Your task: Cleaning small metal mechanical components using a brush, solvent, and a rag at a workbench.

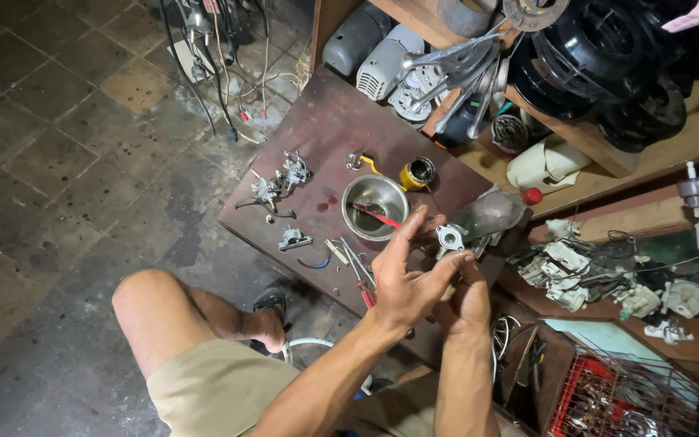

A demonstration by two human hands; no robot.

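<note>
My left hand (402,275) is raised over the low brown table (325,129), fingers spread, its thumb and fingertips touching a small round silver metal part (450,238). My right hand (469,295) is below and behind it, fingers curled up under the same part; how much of the part it grips is hidden. A steel bowl (375,204) with a red-handled tool in it sits just beyond my hands. Red-handled pliers (360,279) lie under my left hand.
Small metal parts (278,184) and a yellow-banded tin (418,172) lie on the table. Shelves at the right hold fan motors (382,61), black fan guards (600,48) and wired switches (564,267). A red wire basket (608,396) stands lower right. My bare knee (155,307) is at left.
</note>
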